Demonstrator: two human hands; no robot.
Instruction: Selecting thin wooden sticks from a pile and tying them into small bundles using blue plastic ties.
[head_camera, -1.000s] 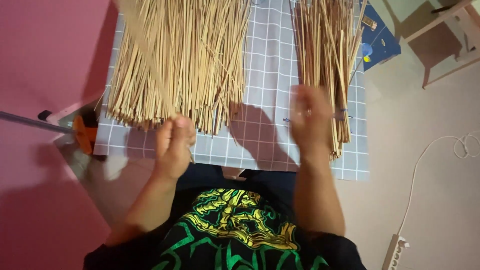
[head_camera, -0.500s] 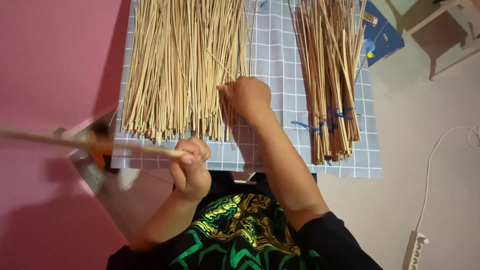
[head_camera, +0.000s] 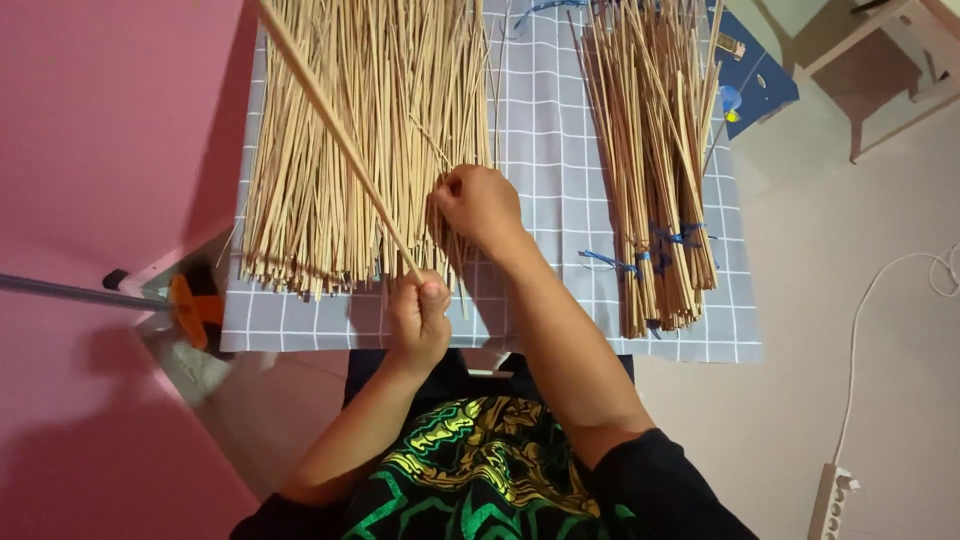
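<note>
Loose sticks (head_camera: 350, 150) piled on the left of the checked cloth (head_camera: 545, 130), tied bundle (head_camera: 655, 170) on the right, power strip (head_camera: 833, 497) on the floor far right.

Left hand (head_camera: 420, 318) grips one stick (head_camera: 335, 135) slanting across the loose pile (head_camera: 340, 150); right hand (head_camera: 482, 205) picks at the pile, tied bundle (head_camera: 655, 170) lying apart.

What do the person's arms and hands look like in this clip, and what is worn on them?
Both arms are bare from the upper arm down: no gloves, watch, rings or bands show on the left hand or the right hand. Short black sleeves end above the elbows. They belong to a black T-shirt with a green and yellow swirling print on the chest.
</note>
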